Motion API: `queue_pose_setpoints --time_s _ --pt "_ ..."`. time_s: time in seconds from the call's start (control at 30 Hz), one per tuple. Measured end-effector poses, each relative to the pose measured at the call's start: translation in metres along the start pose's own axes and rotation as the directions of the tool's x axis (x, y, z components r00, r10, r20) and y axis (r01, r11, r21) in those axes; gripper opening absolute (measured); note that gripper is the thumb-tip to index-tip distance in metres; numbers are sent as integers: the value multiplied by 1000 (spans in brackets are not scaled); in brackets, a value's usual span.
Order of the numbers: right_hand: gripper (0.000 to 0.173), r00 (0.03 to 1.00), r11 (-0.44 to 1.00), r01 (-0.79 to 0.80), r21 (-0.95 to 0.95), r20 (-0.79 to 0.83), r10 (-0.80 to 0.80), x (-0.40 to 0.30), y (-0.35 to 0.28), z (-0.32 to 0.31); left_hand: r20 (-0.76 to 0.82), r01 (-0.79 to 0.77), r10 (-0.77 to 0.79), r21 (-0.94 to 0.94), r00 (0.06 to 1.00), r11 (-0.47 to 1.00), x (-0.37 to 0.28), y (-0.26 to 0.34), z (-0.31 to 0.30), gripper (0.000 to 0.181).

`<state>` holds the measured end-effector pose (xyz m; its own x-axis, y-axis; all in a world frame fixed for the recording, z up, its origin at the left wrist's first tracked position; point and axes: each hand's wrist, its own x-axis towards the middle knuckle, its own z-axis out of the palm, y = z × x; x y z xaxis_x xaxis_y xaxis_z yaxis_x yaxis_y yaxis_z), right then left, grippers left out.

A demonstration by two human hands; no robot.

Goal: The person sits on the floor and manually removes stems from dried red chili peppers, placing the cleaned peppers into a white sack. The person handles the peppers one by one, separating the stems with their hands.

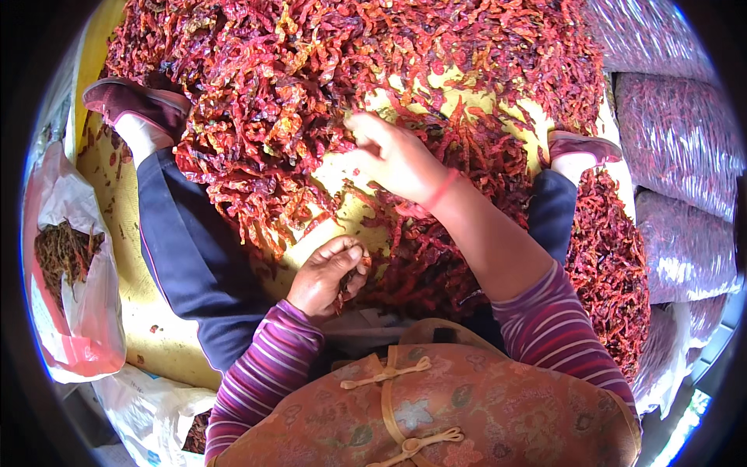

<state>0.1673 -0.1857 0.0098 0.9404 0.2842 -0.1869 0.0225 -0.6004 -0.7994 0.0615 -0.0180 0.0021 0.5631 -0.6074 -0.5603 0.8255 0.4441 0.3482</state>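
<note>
My left hand (332,274) is curled in front of my lap, closed around dried red chili pepper (341,299) pieces. Parts of these show between the fingers and below them. My right hand (390,153), with a red band at its wrist, reaches over the spread of wrinkled dried chilies. It is blurred, and whether anything is between its fingers cannot be seen. The large heap of dried chilies (262,105) lies ahead and to the left. A smaller pile of chilies (467,152) lies between my right forearm and my right leg.
My legs are spread on a yellow sheet (169,344). At the left stand an open plastic sack (87,204) of brown stems and another white plastic bag (140,403). Clear bags of chilies (677,134) are stacked at the right, beside more loose chilies (607,274).
</note>
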Motion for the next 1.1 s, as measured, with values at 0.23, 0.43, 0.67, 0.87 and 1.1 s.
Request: queue_pose_setpoints --time_s 0.23,0.43,0.67,0.87,1.1 --pt "12 988 995 -57 82 -136 68 27 28 14 -40 44 -45 -4 998 999 0 2 0 9" --pt "15 983 767 -16 641 -130 129 -29 43 -12 4 -79 79 93 997 993 2 2 1 12" --pt "10 996 784 -65 618 -2 84 -71 26 -17 15 -70 69 88 997 994 5 0 1 9" --pt "29 990 990 87 114 101 -99 -49 26 -27 100 -14 7 78 995 997 5 -8 -2 9" --pt "28 969 922 154 -355 -130 -212 35 39 18 57 32 -41 152 997 988 5 -7 -1 10"
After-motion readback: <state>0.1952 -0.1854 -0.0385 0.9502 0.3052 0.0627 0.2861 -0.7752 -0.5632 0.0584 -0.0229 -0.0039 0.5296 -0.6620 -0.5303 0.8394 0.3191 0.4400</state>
